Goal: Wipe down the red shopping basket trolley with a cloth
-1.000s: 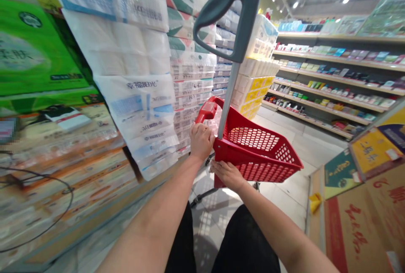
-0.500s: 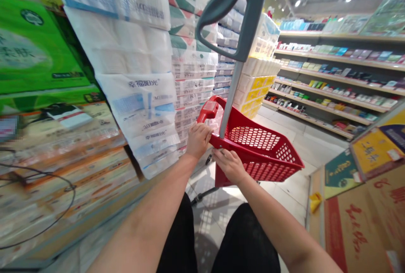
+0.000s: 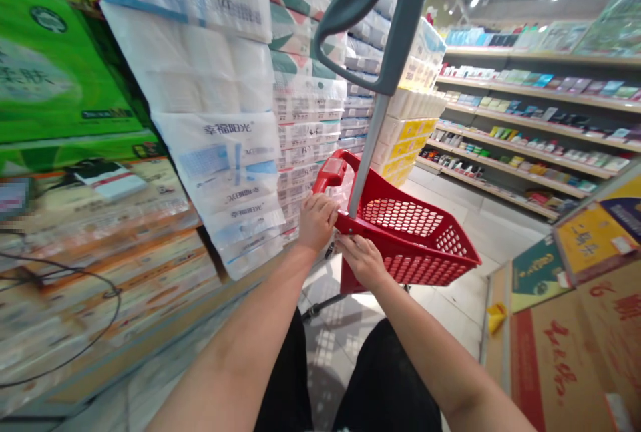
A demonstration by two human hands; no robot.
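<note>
A red plastic shopping basket (image 3: 431, 238) with perforated sides stands tilted in front of me. From its near end rises a grey metal pole (image 3: 368, 158), topped by a dark grey loop handle (image 3: 400, 31). My left hand (image 3: 318, 220) is closed on the basket's near rim, just below the red handle (image 3: 331, 171). Close beside it, to the right and lower, my right hand (image 3: 361, 260) has its fingers curled against the same rim, under the base of the pole. The fingertips of both hands are partly hidden.
Toilet paper packs (image 3: 225, 131) are stacked on the left, beside green tissue packs (image 3: 60, 71) and a black cable (image 3: 117, 305). Shelves of small goods (image 3: 531, 105) run along the back right. Cardboard boxes (image 3: 565, 358) line the right; tiled floor (image 3: 463, 292) lies between.
The view has shifted very slightly, and the loop handle sits a little higher and further right. Both hands keep their places on the basket rim.
</note>
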